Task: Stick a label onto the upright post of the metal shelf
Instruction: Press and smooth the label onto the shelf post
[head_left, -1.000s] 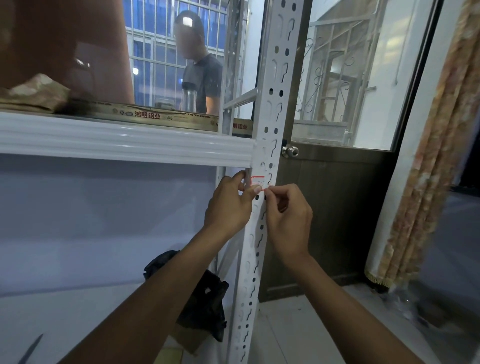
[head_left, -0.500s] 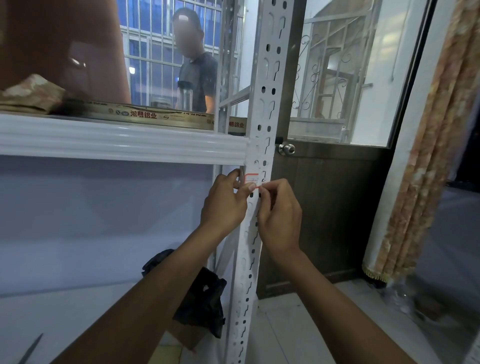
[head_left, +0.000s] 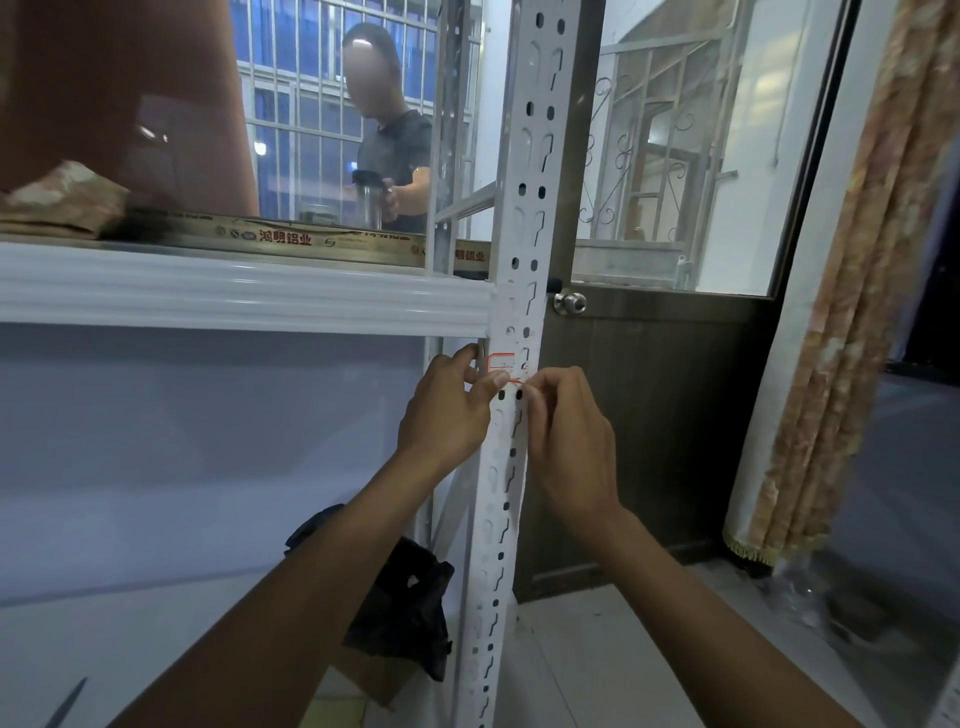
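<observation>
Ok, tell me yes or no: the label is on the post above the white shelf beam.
No: the label sits on the post just below the white shelf beam, not above it.

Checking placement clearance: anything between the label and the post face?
Nothing visible. The label already lies against the upright post, just under the shelf beam; the left hand presses its lower left with the thumb, the right hand pinches its lower right corner.
</observation>
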